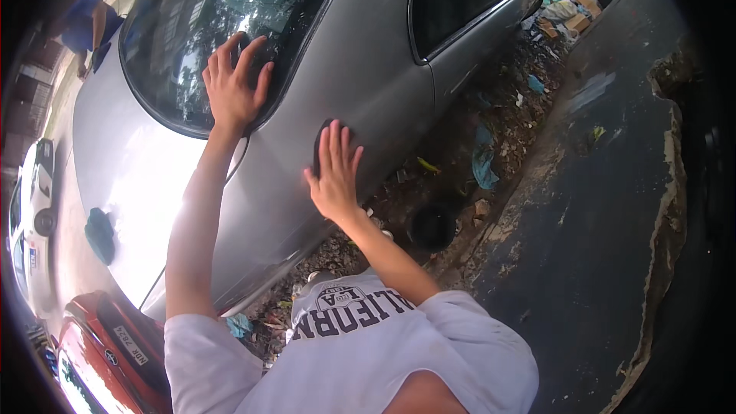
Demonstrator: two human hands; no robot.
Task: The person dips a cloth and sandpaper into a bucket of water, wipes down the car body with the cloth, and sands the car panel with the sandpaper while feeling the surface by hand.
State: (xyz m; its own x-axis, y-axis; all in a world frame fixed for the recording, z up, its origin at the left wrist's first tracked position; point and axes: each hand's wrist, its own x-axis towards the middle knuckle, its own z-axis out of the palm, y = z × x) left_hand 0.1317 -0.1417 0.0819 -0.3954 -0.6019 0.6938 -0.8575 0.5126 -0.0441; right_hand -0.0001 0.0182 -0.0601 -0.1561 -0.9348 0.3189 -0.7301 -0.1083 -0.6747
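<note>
A grey car's body panel (pixel 368 69) lies before me, beside its curved windshield-like glass (pixel 184 29). My left hand (pixel 233 83) rests with fingers spread at the lower edge of this glass and holds nothing. Against the grey panel, below the glass, my right hand (pixel 335 172) presses a dark flat pad or block (pixel 317 149), its fingers laid over it. The pad's far side is hidden by the hand. On the bright lid of the car, at the left, lies a dark green cloth or pad (pixel 100 236).
Litter and leaves (pixel 517 109) cover the ground between the car and a dark wall (pixel 575 230) with a broken edge. A round black container (pixel 432 226) stands there. A red car (pixel 109 356), a white car (pixel 39 218) and a person in blue (pixel 83 23) are at the left.
</note>
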